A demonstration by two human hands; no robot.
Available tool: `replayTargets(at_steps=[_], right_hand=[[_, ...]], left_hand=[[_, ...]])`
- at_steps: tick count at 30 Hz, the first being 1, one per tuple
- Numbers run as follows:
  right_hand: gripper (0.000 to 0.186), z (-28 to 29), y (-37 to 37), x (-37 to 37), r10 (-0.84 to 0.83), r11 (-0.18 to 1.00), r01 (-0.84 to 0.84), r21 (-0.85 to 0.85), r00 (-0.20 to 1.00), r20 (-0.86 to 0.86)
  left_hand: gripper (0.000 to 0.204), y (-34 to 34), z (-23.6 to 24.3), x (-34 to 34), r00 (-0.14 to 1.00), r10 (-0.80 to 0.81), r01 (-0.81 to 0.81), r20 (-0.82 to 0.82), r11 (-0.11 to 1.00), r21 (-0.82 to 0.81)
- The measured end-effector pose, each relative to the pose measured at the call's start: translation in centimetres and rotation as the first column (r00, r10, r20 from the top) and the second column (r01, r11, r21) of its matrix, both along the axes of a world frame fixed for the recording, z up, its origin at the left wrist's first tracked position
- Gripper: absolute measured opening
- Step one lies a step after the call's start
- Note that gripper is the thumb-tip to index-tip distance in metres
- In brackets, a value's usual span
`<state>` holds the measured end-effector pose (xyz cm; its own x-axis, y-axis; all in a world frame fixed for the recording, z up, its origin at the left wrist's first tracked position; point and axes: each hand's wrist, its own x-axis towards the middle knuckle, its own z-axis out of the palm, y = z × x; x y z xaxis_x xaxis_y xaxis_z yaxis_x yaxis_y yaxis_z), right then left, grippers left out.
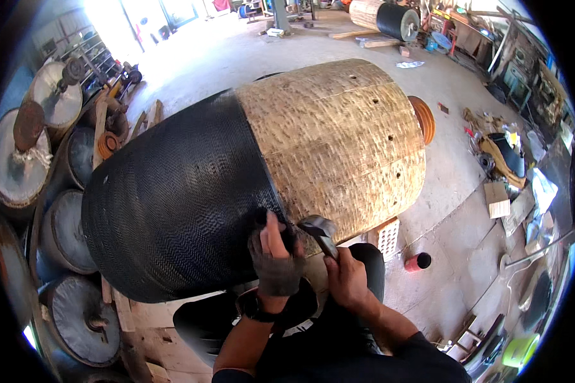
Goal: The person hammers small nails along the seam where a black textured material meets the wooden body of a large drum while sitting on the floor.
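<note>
A big barrel-shaped roller lies across in front of me, its right part bare pitted wood (338, 127) and its left part wrapped in black ridged sheeting (179, 191). My left hand (276, 258), in a dark fingerless glove, rests at the near side of the sheeting, close to its edge against the wood. Its fingers are bent round something dark that I cannot make out. My right hand (348, 277) is closed on the handle of a hammer (319, 231). The hammer's head is just right of my left hand, over the bare wood.
Several metal-ended rollers (83, 313) are stacked along the left. A white perforated block (388, 237) stands under the roller's right end, near a red and black cylinder (418, 262) on the floor. Scraps and a cardboard box (497, 199) lie at right. Another part-covered roller (383, 19) lies far back.
</note>
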<state>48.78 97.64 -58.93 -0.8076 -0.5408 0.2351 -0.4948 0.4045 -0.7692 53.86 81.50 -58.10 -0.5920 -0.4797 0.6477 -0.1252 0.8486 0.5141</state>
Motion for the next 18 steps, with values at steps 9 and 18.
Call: replayTargets(at_steps=[9, 18], right_hand=[[0.012, -1.0, 0.1, 0.3, 0.066, 0.994, -0.066, -0.087, 0.998, -0.011], [0.018, -1.2, -0.3, 0.7, 0.044, 0.998, -0.042, -0.049, 0.998, 0.040]], left_hand=[[0.035, 3.1, -8.2, 8.4, 0.893, -0.235, 0.293, 0.385, 0.951, -0.098], [0.033, 4.5, -11.2, 11.2, 0.718, -0.274, 0.346, 0.640, 0.938, 0.015]])
